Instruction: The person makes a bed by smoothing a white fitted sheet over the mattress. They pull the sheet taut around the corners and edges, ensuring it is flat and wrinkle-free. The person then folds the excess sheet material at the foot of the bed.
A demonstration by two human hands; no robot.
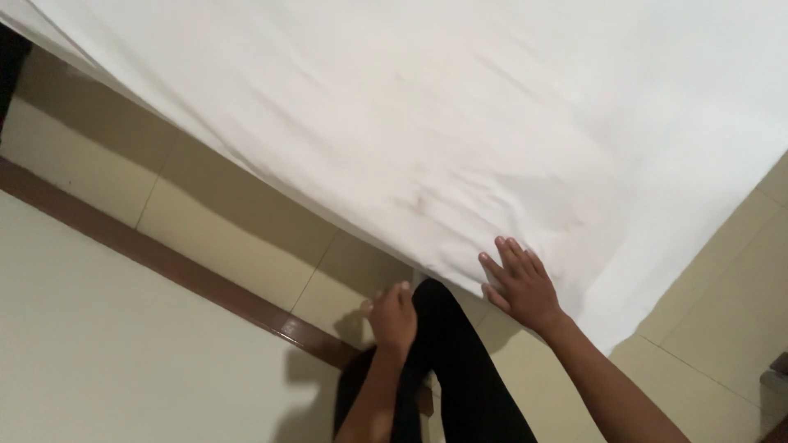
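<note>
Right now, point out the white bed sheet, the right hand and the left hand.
white bed sheet point(394, 107), head view, on its flat middle.
right hand point(523, 285), head view, back of the hand, pressed flat on the sheet.
left hand point(393, 316), head view, knuckles below the sheet's edge.

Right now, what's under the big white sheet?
The sheet hides whatever it is spread over. Past its edge only tiled floor shows. The right hand lies flat on top of the sheet, near its edge; the left hand is at the edge, beside a black-clad leg.
</note>
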